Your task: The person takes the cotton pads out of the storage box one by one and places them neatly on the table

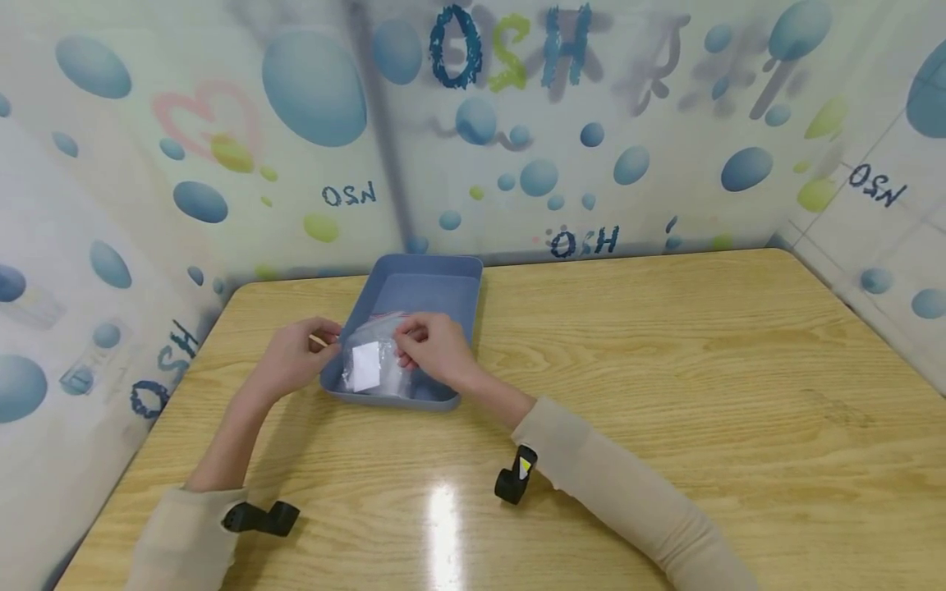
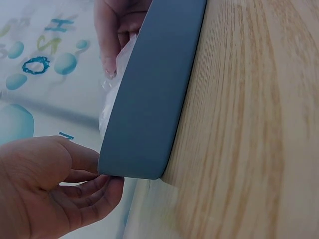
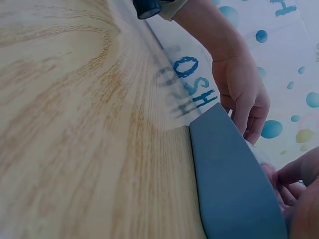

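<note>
In the head view a clear zip-top plastic bag [image 1: 402,373] with a white rectangle [image 1: 365,367] showing on it lies in the near half of a blue-grey tray [image 1: 436,287]. My right hand [image 1: 436,349] reaches over the tray's right side and pinches the bag's upper part between thumb and fingers. My left hand [image 1: 296,357] grips the tray's left rim near the front corner, close beside the bag. In the left wrist view the left thumb passes behind the tray wall [image 2: 144,99], while the other fingers curl at its outer corner.
The tray stands on a light wood table [image 1: 665,394] near its back edge. Behind it rises a wall covering [image 1: 532,148] printed with blue bubbles and letters. A black wrist camera [image 1: 515,474] sits on the right sleeve; another camera [image 1: 262,519] is on the left.
</note>
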Motion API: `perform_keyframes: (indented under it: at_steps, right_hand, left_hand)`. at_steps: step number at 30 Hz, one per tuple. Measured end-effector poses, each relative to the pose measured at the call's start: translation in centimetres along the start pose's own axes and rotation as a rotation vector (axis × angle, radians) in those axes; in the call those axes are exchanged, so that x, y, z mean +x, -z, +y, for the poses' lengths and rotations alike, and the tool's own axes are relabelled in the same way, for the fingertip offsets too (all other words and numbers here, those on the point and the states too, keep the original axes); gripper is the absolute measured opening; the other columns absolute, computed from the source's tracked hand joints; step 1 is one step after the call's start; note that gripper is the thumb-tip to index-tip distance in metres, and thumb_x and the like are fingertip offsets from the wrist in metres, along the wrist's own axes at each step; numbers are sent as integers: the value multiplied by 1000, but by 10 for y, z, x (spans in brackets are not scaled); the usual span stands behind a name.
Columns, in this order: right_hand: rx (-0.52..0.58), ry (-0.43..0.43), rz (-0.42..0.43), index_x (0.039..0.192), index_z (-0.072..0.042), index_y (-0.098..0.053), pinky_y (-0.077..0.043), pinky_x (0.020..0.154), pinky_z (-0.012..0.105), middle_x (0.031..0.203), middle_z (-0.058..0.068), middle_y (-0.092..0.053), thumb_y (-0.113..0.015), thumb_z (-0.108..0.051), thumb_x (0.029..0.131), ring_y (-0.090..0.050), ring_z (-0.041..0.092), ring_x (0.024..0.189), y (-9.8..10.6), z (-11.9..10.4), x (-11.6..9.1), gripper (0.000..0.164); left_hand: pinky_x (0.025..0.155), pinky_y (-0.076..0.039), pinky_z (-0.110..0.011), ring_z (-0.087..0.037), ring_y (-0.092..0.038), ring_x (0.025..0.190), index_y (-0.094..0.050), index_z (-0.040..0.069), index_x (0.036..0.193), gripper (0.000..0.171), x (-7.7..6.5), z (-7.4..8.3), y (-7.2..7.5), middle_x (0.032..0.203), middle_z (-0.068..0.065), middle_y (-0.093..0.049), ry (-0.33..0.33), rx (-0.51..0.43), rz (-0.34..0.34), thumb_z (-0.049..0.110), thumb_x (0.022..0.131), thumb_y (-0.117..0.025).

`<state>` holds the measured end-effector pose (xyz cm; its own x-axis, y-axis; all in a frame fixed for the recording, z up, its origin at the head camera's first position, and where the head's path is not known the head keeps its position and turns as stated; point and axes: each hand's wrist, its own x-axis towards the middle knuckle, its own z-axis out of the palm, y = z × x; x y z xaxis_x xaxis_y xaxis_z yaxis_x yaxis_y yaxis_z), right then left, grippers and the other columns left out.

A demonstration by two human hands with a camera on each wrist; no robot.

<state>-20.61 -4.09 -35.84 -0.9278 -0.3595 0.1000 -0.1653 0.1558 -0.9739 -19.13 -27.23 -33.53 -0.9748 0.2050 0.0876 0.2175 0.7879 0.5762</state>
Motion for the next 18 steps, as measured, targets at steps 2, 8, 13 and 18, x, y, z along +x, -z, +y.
perform_keyframes:
  at_steps: [2, 8, 13, 18]
  right_hand:
    - [14, 10, -5, 102, 5, -71, -59, 66, 38, 76, 10, -70, -63, -4, 99, -66, 13, 60, 2, -1, -1, 11]
    - [57, 46, -10, 101, 6, -69, -58, 64, 32, 76, 11, -69, -64, -2, 98, -64, 11, 60, 8, -2, -1, 10]
    - [73, 84, -16, 102, 8, -69, -58, 63, 30, 77, 14, -68, -63, -1, 98, -64, 11, 61, 16, -2, -3, 11]
    - [85, 111, -6, 105, 9, -68, -58, 64, 32, 79, 17, -68, -62, -1, 99, -64, 12, 61, 25, -2, -2, 13]
  left_hand:
    - [71, -54, -39, -37, -69, 90, -63, -12, 118, 27, 0, 0, 0, 105, -24, -68, 2, 1, -3, 3, 96, -62]
    - [70, -54, -38, -37, -68, 89, -63, -12, 119, 28, 0, -1, 0, 104, -24, -68, 1, 6, -6, 3, 95, -62]
    - [70, -53, -37, -36, -68, 89, -63, -12, 119, 28, 0, -2, 0, 105, -24, -68, -4, 3, -5, 3, 95, -63]
    - [70, -53, -37, -36, -68, 90, -63, -12, 120, 29, 1, -2, 0, 105, -24, -68, -3, -5, -8, 4, 96, -64]
